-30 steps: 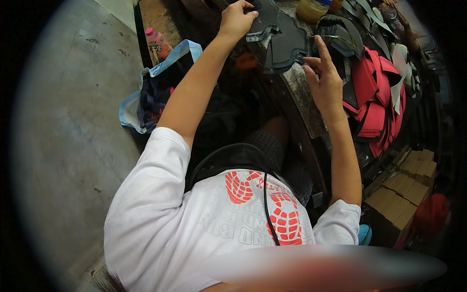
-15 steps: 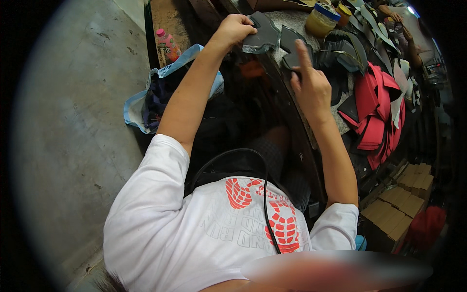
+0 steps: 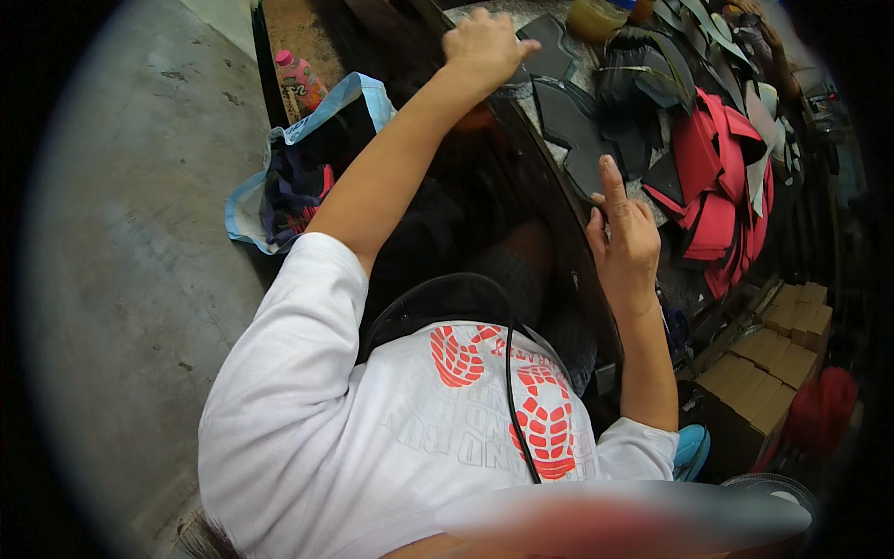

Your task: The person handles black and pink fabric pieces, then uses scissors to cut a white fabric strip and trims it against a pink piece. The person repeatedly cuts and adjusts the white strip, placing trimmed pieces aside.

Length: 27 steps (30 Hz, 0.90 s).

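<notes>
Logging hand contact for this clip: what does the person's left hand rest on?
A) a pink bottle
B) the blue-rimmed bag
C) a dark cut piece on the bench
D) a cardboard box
C: the left hand presses down on a dark cut piece on the bench.

White shirt (image 3: 372, 438) with orange print, dark grey cut pieces (image 3: 577, 130), red pieces (image 3: 717, 177), light-blue bag (image 3: 279, 177)
</notes>
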Each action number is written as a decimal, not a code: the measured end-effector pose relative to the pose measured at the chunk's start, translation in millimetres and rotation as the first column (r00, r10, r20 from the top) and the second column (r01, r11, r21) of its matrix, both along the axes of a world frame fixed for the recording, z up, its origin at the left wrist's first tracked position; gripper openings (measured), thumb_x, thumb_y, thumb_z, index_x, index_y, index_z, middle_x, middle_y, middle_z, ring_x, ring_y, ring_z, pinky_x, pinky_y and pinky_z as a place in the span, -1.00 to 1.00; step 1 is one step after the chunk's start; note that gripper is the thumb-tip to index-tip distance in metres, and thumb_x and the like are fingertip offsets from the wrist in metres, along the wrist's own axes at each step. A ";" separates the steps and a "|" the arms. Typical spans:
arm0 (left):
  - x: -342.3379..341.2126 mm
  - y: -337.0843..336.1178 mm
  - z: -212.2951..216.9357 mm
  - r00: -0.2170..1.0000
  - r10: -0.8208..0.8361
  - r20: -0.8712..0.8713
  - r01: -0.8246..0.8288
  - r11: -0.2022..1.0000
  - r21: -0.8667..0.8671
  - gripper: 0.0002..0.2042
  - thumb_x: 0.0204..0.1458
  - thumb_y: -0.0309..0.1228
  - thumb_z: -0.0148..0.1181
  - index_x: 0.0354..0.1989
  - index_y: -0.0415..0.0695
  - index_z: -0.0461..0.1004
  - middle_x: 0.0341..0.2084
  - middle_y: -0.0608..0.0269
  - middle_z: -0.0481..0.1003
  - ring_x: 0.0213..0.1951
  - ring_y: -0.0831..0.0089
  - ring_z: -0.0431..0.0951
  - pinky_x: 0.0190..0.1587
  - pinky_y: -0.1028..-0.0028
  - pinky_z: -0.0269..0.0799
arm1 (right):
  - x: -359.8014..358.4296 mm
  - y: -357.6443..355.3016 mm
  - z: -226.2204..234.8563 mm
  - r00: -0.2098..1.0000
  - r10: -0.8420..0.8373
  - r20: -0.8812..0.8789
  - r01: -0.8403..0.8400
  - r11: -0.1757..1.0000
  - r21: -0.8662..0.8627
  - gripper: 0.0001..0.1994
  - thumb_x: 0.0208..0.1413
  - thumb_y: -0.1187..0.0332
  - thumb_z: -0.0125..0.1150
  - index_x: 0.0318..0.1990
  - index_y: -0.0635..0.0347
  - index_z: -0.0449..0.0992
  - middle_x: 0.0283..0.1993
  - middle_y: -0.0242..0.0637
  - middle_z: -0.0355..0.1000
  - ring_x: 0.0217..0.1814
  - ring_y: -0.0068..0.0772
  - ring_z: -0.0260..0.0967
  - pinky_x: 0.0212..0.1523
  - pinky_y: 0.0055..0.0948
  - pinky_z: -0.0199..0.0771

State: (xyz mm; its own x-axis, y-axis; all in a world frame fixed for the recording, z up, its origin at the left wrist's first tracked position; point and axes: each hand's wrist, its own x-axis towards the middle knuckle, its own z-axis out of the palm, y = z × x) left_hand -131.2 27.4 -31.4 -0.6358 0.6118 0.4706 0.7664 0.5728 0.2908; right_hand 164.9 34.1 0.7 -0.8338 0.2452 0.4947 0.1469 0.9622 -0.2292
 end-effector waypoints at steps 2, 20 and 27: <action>11.0 -18.3 13.0 0.999 -0.006 0.047 0.007 1.000 -0.002 -0.44 0.08 0.24 0.13 -0.23 -0.07 0.68 -0.30 0.10 0.65 -0.12 0.11 0.65 -0.08 0.17 0.53 | 0.3 -0.6 -2.0 0.990 0.000 -0.142 -0.010 0.998 -0.065 -0.23 -0.07 0.71 0.23 0.40 0.20 0.27 -0.38 -0.24 0.50 -0.40 -0.28 0.45 -0.18 -0.32 0.47; 124.0 -93.8 -17.6 -0.178 -0.666 0.724 -0.031 0.740 0.672 -0.70 0.14 -0.34 0.34 -0.06 -0.22 0.46 -0.21 0.20 0.59 -0.23 0.50 0.63 -0.18 0.46 0.62 | 12.6 -27.9 -12.6 0.959 0.235 -0.161 -0.262 0.949 -0.175 -0.29 0.04 0.56 0.33 0.40 0.24 0.23 -0.11 -0.11 0.61 -0.10 -0.19 0.56 0.00 -0.23 0.49; 123.2 -92.5 -7.7 -0.239 -0.711 0.661 0.091 0.661 0.745 -0.51 0.03 -0.48 0.42 0.14 -0.26 0.41 -0.11 0.15 0.59 -0.09 0.38 0.63 0.05 0.37 0.57 | 4.7 17.2 1.3 0.912 -0.296 -0.285 -0.052 0.604 -0.796 -0.27 0.15 0.45 0.36 0.44 0.12 0.13 -0.23 -0.33 0.50 -0.24 -0.63 0.41 -0.22 -0.61 0.39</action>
